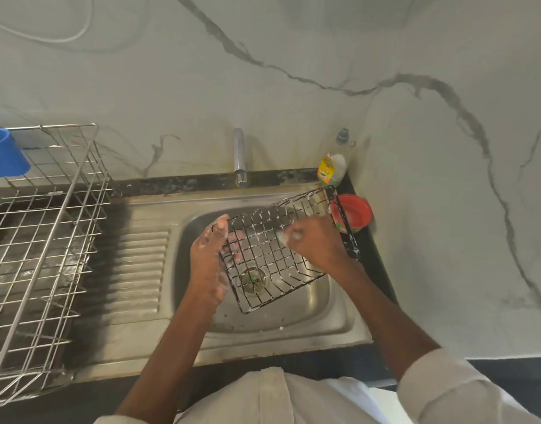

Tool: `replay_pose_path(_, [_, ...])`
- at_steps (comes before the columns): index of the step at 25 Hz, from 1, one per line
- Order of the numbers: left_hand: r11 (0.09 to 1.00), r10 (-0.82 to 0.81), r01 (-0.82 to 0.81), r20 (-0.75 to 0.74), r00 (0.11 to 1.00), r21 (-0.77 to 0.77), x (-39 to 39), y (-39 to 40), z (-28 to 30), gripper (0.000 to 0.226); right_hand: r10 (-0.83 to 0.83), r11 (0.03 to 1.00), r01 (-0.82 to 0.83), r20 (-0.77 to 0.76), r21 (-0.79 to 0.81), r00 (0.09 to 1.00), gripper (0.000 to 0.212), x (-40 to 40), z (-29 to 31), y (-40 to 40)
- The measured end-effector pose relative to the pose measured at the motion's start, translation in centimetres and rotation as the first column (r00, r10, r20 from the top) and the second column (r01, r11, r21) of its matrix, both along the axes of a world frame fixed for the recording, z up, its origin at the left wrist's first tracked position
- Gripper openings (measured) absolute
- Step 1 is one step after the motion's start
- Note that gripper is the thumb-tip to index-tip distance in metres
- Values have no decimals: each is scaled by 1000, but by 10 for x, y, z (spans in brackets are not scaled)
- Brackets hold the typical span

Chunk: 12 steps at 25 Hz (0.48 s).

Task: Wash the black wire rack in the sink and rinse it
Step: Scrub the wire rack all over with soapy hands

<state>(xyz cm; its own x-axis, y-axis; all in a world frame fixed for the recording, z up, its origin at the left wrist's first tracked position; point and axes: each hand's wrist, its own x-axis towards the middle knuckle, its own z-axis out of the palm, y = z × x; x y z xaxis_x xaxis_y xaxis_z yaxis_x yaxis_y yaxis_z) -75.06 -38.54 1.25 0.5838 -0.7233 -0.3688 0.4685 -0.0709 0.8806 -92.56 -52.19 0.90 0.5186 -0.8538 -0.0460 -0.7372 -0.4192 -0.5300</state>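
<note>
Black wire rack (272, 249) held tilted over the steel sink (330, 310), soap foam along its wires. Left hand (208, 261) grips the rack's left edge, thumb over the rim, fingers curled behind the mesh. Right hand (318, 243) inside the rack, fingers closed around something pale and foamy, probably a scrubber; motion blur hides it. Drain strainer (253, 278) visible through the mesh, a bit of dark debris in it. Tap (240, 157) above the basin; no water seen running. Dish soap bottle (333, 163) in the back right corner, part full. Red bowl (353, 217) just beside the rack's far corner; contents unclear. Steel drying rack (43, 255) on the left, a blue cup (4, 157) at its far end.
</note>
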Motion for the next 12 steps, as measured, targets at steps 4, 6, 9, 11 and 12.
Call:
replay_pose_path(4, [1000, -16, 16, 22, 1000, 6, 0, 0, 0, 93, 92, 996, -87, -261, 28, 961, 15, -15, 2, 0])
replay_pose_path(6, [999, -33, 33, 36, 999, 10, -2, -1, -1, 83, -121, 989, 122, 27, -84, 992, 19, -4, 6, -10])
replay_pose_path(9, [999, -36, 36, 36, 999, -1, -2, -4, -1, 85, -219, 957, 246, 170, -154, 961, 20, 5, 9, -15])
replay_pose_path(11, [1000, -23, 24, 40, 999, -9, 1, -3, 0, 88, -133, 986, 122, -94, -109, 987, 18, -3, 7, -5])
replay_pose_path(12, [1000, -12, 13, 40, 999, -11, 2, -2, 1, 79, -72, 997, 60, -285, -52, 956, 17, -8, 7, 3])
